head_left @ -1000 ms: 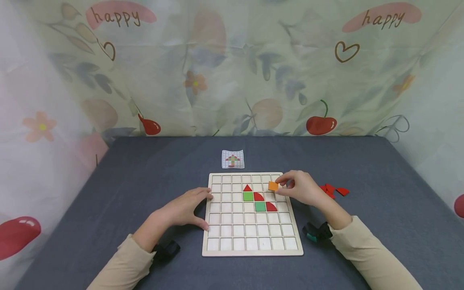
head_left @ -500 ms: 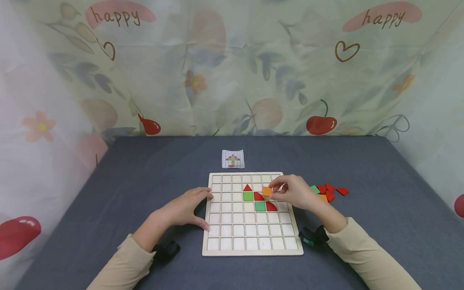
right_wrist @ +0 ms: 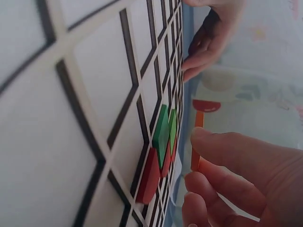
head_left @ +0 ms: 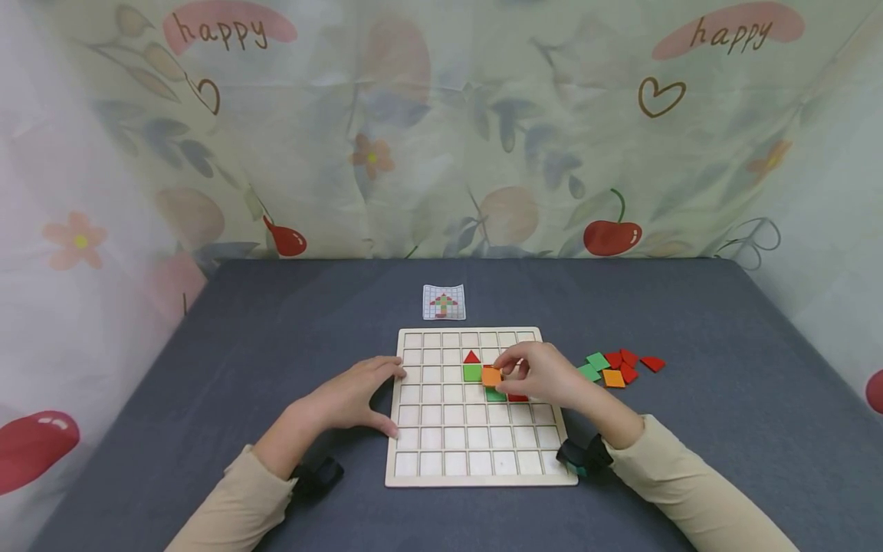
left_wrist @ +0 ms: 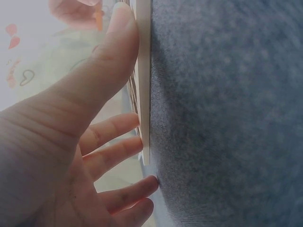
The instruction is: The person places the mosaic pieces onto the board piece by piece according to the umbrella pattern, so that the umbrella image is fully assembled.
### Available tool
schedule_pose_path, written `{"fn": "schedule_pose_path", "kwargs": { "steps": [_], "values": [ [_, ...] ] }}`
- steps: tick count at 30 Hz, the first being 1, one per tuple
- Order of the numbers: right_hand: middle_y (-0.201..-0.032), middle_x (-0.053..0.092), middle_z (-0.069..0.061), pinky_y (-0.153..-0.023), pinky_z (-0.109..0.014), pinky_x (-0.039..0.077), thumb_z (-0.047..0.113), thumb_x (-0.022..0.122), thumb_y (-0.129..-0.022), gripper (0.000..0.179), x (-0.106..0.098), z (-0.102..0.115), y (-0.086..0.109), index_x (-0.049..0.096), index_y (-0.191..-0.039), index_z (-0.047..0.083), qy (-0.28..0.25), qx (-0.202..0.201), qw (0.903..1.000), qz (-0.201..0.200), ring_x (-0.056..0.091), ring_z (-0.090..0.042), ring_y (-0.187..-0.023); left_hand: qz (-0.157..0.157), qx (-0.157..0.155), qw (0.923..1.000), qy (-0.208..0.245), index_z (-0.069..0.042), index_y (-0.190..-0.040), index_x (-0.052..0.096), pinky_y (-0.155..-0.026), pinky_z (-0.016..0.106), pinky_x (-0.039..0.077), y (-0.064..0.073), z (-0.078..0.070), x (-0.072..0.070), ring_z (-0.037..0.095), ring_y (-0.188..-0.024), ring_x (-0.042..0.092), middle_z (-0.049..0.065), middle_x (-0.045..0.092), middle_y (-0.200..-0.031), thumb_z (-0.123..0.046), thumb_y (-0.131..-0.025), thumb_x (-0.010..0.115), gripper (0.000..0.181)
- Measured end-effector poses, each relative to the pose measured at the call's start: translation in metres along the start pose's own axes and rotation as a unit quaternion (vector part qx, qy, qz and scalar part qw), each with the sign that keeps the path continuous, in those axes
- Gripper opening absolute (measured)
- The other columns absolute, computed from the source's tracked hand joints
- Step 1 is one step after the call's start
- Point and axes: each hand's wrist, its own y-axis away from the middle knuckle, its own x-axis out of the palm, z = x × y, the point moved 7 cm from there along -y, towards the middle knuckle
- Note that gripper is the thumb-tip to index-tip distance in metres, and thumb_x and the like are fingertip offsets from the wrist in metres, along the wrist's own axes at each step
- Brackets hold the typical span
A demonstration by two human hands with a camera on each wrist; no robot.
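Observation:
An orange square tile [head_left: 491, 376] is pinched between the thumb and fingers of my right hand [head_left: 541, 374], held above the white gridded board [head_left: 441, 439]. The right wrist view shows the tile [right_wrist: 197, 142] edge-on, apart from the board. Under and around it, a red triangle [head_left: 471, 358], a light green square [head_left: 472, 373], a darker green square [head_left: 495, 395] and partly hidden red quarter-round tiles [right_wrist: 149, 179] sit in grid cells. My left hand [head_left: 353, 395] rests at the board's left edge, thumb and fingers spread and touching the rim [left_wrist: 144, 94].
Right of the board lies a loose group of red tiles [head_left: 628, 373], green tiles [head_left: 597, 361] and an orange tile [head_left: 613, 379]. A small pattern card [head_left: 444, 303] lies behind the board. The dark grey table [head_left: 310, 307] meets a printed curtain [head_left: 441, 153] at the back.
My right hand has moved left and toward me with the orange tile, from the board's right side to over the red quarter-round tile. More loose tiles are uncovered. The left hand stays put.

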Motion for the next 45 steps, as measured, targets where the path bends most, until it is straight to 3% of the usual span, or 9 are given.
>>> {"fn": "schedule_pose_path", "kwargs": {
  "steps": [7,27,45],
  "values": [
    [-0.083,0.065,-0.003,-0.058,-0.019,0.042,0.014,0.075,-0.078,0.023,0.008,0.009,-0.001,0.069,-0.098,0.005,0.012,-0.011,0.9998,0.013,0.048,-0.009,-0.062,0.0,0.0,1.0,-0.001,-0.008,-0.131,0.048,-0.11,0.049,0.032,0.0,0.0,0.0,0.032,-0.136,0.034,0.013,0.037,-0.147,-0.047,-0.066,0.08,0.082],
    [-0.082,0.064,0.001,-0.065,-0.019,0.042,0.016,0.077,-0.075,0.019,0.02,0.021,-0.004,0.071,-0.091,0.01,0.09,-0.039,0.9952,-0.001,0.051,-0.009,-0.071,-0.001,-0.003,1.0,0.002,-0.008,-0.132,0.047,-0.11,0.049,0.031,0.0,0.0,0.0,0.032,-0.137,0.034,0.013,0.037,-0.147,-0.046,-0.066,0.08,0.083],
    [-0.083,0.065,0.002,-0.068,-0.02,0.045,0.016,0.077,-0.075,0.02,0.021,0.022,-0.004,0.072,-0.093,0.01,0.094,-0.033,0.995,0.003,0.054,-0.009,-0.074,-0.003,0.0,1.0,0.009,-0.007,-0.131,0.047,-0.11,0.049,0.031,0.001,-0.002,-0.001,0.033,-0.136,0.034,0.014,0.037,-0.147,-0.044,-0.065,0.081,0.082]
  ]
}}
